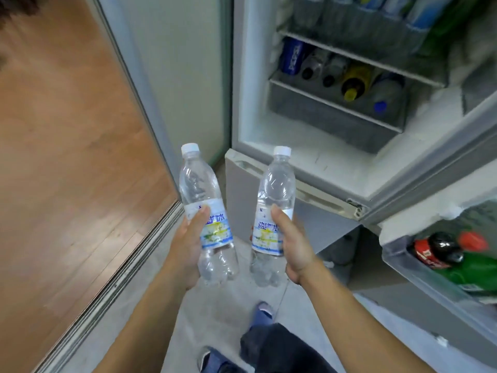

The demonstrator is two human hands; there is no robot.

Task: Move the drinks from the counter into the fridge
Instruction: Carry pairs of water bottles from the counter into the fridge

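Observation:
My left hand (185,251) grips a clear water bottle (204,200) with a white cap and a blue-yellow label, held upright. My right hand (293,246) grips a second, matching water bottle (274,200), also upright. Both bottles hang in front of the open fridge (309,154), a little below its lowest shelf. Inside, a grey drawer (333,114) holds several bottles lying down, and the shelf above carries more bottles. The counter is out of view.
The fridge door (441,267) stands open at the right, its rack holding a cola bottle (435,251) and a green bottle (478,273). A sliding-door rail (115,273) and wooden floor lie to the left. My feet in blue slippers (263,313) stand on grey tiles.

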